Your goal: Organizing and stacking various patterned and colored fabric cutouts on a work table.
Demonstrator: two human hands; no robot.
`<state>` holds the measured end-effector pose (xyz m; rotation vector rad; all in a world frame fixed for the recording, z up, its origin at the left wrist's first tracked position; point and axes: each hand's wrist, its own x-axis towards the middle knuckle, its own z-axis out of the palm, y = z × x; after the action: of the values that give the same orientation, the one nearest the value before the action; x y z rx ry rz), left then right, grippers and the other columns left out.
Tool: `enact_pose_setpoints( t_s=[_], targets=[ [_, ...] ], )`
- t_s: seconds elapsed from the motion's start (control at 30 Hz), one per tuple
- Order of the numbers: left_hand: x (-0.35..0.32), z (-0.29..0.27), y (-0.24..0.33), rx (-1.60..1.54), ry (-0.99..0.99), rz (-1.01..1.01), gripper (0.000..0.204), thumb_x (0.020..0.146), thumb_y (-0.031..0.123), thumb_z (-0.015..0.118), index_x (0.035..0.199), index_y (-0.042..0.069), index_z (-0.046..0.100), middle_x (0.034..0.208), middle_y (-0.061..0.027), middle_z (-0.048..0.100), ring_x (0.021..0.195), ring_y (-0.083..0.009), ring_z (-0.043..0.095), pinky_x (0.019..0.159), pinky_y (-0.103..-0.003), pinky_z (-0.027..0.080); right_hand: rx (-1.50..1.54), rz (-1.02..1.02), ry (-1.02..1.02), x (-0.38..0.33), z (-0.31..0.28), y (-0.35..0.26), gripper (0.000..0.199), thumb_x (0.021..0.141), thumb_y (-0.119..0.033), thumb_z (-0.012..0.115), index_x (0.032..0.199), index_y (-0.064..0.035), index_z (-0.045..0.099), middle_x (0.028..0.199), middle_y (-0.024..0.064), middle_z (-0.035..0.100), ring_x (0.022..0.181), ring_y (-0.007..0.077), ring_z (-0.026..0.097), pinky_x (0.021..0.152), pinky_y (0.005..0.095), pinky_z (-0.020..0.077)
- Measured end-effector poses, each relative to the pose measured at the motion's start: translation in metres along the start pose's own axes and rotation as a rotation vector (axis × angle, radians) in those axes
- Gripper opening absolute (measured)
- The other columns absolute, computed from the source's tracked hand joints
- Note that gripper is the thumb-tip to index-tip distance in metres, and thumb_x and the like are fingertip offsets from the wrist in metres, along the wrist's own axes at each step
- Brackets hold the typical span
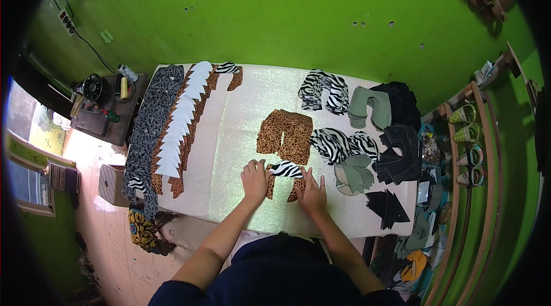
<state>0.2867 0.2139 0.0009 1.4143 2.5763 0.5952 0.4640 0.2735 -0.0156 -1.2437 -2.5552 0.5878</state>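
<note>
The person's dark blue lap fills the lower edge, and from it both bare forearms reach up to the near edge of the table (241, 134). The left hand (255, 180) and right hand (311, 192) lie flat with fingers spread, neither clenched, pressing either end of a zebra-striped piece (286, 169) of cut fabric. That piece sits near the middle of the near edge, its long axis running left to right, tapering toward the right hand, laid over a leopard-print piece (270, 186) whose edges show beneath it. Just beyond lies a stack of leopard-print pieces (285, 132), curved and notched. To its right are zebra-striped stacks (343, 143), olive green pieces (354, 173) and black pieces (402, 154), with black triangles (387, 205) near the right near corner. Toward the far edge sit more zebra pieces (324, 91). Along the left edge run overlapping rows of white pointed pieces (181, 122) on brown ones, beside a grey patterned row (149, 117). The tabletop is pale and glittery.
</note>
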Motion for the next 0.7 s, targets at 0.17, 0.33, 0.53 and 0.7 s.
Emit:
enact_pose_setpoints(
  t_s=[0.17,0.33,0.53,0.7],
  targets=[
    [0.000,0.011,-0.003,0.018,-0.001,0.156,0.041,0.077,0.018,0.061,0.114,0.005,0.050,0.108,-0.0126,0.047,0.098,-0.0275,0.046,0.081,-0.038,0.036,0.100,-0.031,0.022,0.004,-0.003,0.004,0.050,0.085,-0.026,0.051,0.126,-0.0012,0.037,0.121,0.0161,0.050,0.114,0.0266,0.046,0.104,0.0453,0.0209],
    [0.013,0.004,0.011,-0.107,-0.153,0.120,0.036,0.076,0.016,0.062,0.107,0.000,0.051,0.105,-0.0154,0.048,0.093,-0.0306,0.050,0.078,-0.039,0.043,0.190,0.157,0.160,0.023,0.002,-0.007,0.042,0.078,-0.020,0.059,0.115,-0.0037,0.047,0.107,0.0146,0.052,0.104,0.0296,0.047,0.091,0.0438,0.0307],
    [0.028,0.002,0.010,-0.091,-0.350,-0.010,0.042,0.067,0.018,0.072,0.097,-0.002,0.050,0.099,-0.0194,0.051,0.092,-0.0333,0.053,0.079,-0.040,0.046,0.039,0.364,0.054,0.040,-0.002,-0.020,0.047,0.071,-0.024,0.068,0.110,-0.0053,0.050,0.105,0.0127,0.048,0.103,0.0303,0.043,0.088,0.0426,0.0314],
    [0.035,0.006,0.004,-0.051,-0.425,0.033,0.040,0.066,0.021,0.073,0.092,-0.002,0.054,0.094,-0.0191,0.054,0.092,-0.0333,0.053,0.080,-0.040,0.045,0.112,0.429,-0.168,0.052,-0.015,-0.020,0.038,0.072,-0.019,0.067,0.105,-0.0065,0.053,0.108,0.0138,0.047,0.106,0.0303,0.041,0.091,0.0391,0.0323]
  ],
)
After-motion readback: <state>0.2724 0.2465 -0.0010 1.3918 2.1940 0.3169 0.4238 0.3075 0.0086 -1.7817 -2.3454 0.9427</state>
